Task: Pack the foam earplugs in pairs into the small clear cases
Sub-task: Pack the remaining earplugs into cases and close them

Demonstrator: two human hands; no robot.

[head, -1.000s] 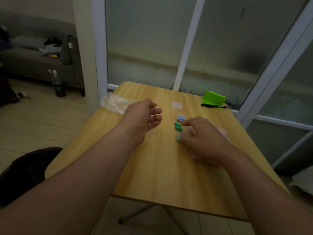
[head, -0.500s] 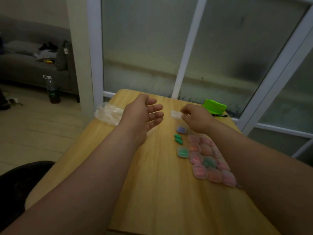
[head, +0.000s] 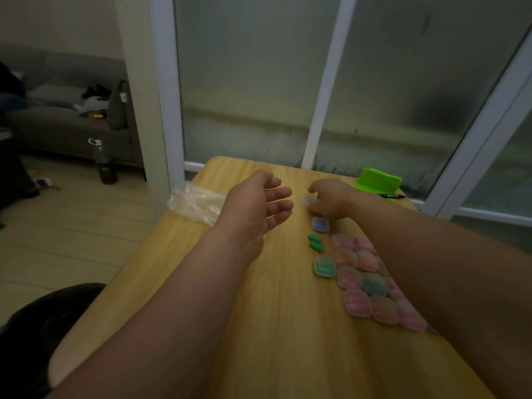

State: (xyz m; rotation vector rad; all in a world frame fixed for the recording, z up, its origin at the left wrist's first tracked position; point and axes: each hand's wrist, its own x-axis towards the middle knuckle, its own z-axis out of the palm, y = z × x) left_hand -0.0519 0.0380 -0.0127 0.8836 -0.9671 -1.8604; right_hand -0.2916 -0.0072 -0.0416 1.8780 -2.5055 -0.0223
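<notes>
Two loose green foam earplugs lie side by side on the wooden table. Past them sits a small clear case with purple earplugs. My right hand is closed on an empty clear case at the far middle of the table; the case looks blurred. My left hand hovers just left of it, palm turned inward, fingers apart, holding nothing. Several filled cases, mostly pink and two green, lie in rows at the right, partly hidden by my right forearm.
A crumpled clear plastic bag lies at the table's left edge. A bright green holder and a black pen sit at the far right corner. Glass doors stand behind the table; a bottle and sofa are on the left.
My right hand left the filled cases, reached to the far empty case and closed on it. My left hand rose slightly and stayed open. The camera tilted down.
</notes>
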